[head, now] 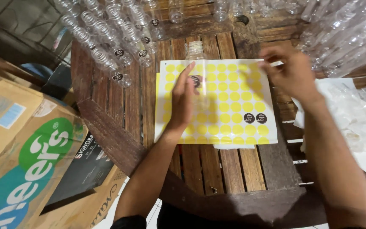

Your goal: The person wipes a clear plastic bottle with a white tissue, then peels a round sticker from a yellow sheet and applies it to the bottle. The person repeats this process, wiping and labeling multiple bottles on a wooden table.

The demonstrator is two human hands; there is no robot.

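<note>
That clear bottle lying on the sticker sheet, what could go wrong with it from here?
The clear bottle lies on its side under the left hand, so it might roll and wrinkle its dark round label. The right hand is at the yellow sticker sheet edge; a tug could shift the sheet.

Scene was lit from above by a warm, fairly bright source. Strongest brightness was recorded on the yellow sticker sheet (217,101), which appeared slightly washed out. Small specular highlights were noted on the clear plastic bottles (106,38). Shadow was observed along the near rim of the wooden table (217,203) and in the upper left corner. Motion blur was seen on the right hand (291,74). Edge content was bowed by wide-angle distortion.
</note>
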